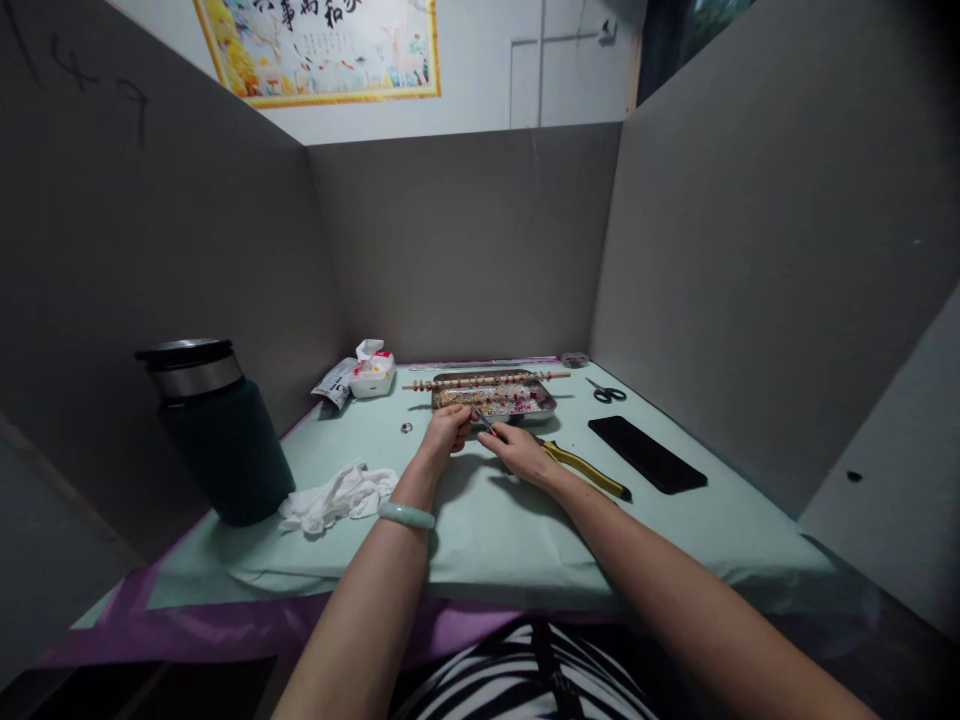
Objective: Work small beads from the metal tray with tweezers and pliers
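Holding a thin metal tool (484, 421) in my right hand (521, 452), I have its tip close by the fingers of my left hand (448, 436). My left fingers are folded together, but I am not able to tell whether they pinch some small piece. Both hands are just in front of the metal tray (546, 413), where many tiny shiny beads (499, 402) lie loose. If the tip slips on something smooth, it could poke my left fingertips, or a small piece could jump and become lost among the beads. The wooden stick (487, 380) lies across the tray; because it looks round, one push could roll it and disturb the small rings it carries. The pliers (586, 467), with curved yellow handles, lie close to my right wrist and could be knocked. Left of my hands, one silvery-red ring (406, 428) rests on the soft, slightly wrinkled tablecloth (517, 550).
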`<state>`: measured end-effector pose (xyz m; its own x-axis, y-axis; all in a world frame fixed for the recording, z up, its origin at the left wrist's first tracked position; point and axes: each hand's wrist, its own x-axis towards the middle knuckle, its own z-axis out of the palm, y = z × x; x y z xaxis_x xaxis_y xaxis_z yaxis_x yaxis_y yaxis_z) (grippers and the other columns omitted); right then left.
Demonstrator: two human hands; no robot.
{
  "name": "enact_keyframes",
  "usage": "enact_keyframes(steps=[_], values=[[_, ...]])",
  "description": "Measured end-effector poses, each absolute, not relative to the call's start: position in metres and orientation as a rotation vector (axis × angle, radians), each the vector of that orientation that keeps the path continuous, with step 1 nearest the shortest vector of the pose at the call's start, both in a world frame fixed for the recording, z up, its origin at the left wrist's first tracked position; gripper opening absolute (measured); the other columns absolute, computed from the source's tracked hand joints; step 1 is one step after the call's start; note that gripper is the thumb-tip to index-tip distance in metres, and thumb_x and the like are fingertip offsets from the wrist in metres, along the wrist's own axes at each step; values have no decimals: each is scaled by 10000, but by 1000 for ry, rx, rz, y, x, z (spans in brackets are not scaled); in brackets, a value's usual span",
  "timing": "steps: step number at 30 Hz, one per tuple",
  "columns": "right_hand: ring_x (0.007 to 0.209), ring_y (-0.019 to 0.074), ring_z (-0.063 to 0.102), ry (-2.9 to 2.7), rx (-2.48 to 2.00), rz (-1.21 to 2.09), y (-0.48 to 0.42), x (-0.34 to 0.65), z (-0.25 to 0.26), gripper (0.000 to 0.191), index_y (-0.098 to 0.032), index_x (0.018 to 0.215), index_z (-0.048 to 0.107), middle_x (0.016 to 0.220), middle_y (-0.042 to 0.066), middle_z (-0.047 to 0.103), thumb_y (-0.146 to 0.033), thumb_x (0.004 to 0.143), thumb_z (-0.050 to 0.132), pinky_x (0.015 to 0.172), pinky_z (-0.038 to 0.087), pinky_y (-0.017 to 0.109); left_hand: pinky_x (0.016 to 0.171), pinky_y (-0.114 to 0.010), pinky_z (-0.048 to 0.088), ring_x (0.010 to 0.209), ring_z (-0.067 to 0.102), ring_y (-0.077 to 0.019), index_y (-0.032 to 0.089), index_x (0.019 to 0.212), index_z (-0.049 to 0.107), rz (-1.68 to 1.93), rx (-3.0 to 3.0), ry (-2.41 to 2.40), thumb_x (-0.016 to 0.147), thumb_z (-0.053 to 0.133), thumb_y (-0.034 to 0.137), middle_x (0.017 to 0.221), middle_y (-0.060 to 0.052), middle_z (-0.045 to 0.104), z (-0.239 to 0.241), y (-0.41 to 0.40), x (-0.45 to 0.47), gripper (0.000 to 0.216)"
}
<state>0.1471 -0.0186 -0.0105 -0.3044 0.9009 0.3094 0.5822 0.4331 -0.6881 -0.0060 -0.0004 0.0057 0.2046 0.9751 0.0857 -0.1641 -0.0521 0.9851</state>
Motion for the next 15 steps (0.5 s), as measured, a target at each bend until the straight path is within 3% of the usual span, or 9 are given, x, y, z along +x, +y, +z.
enact_keyframes(steps=[15], values=[[596, 137, 457, -2121, -1320, 295, -19, 152, -17, 328, -187, 787, 574, 680, 26, 574, -489, 836, 456, 546, 219, 241, 352, -186, 60, 326, 126, -21, 155, 621, 500, 1140, 1255, 952, 693, 568, 327, 407, 97, 223, 9, -2, -10, 198]])
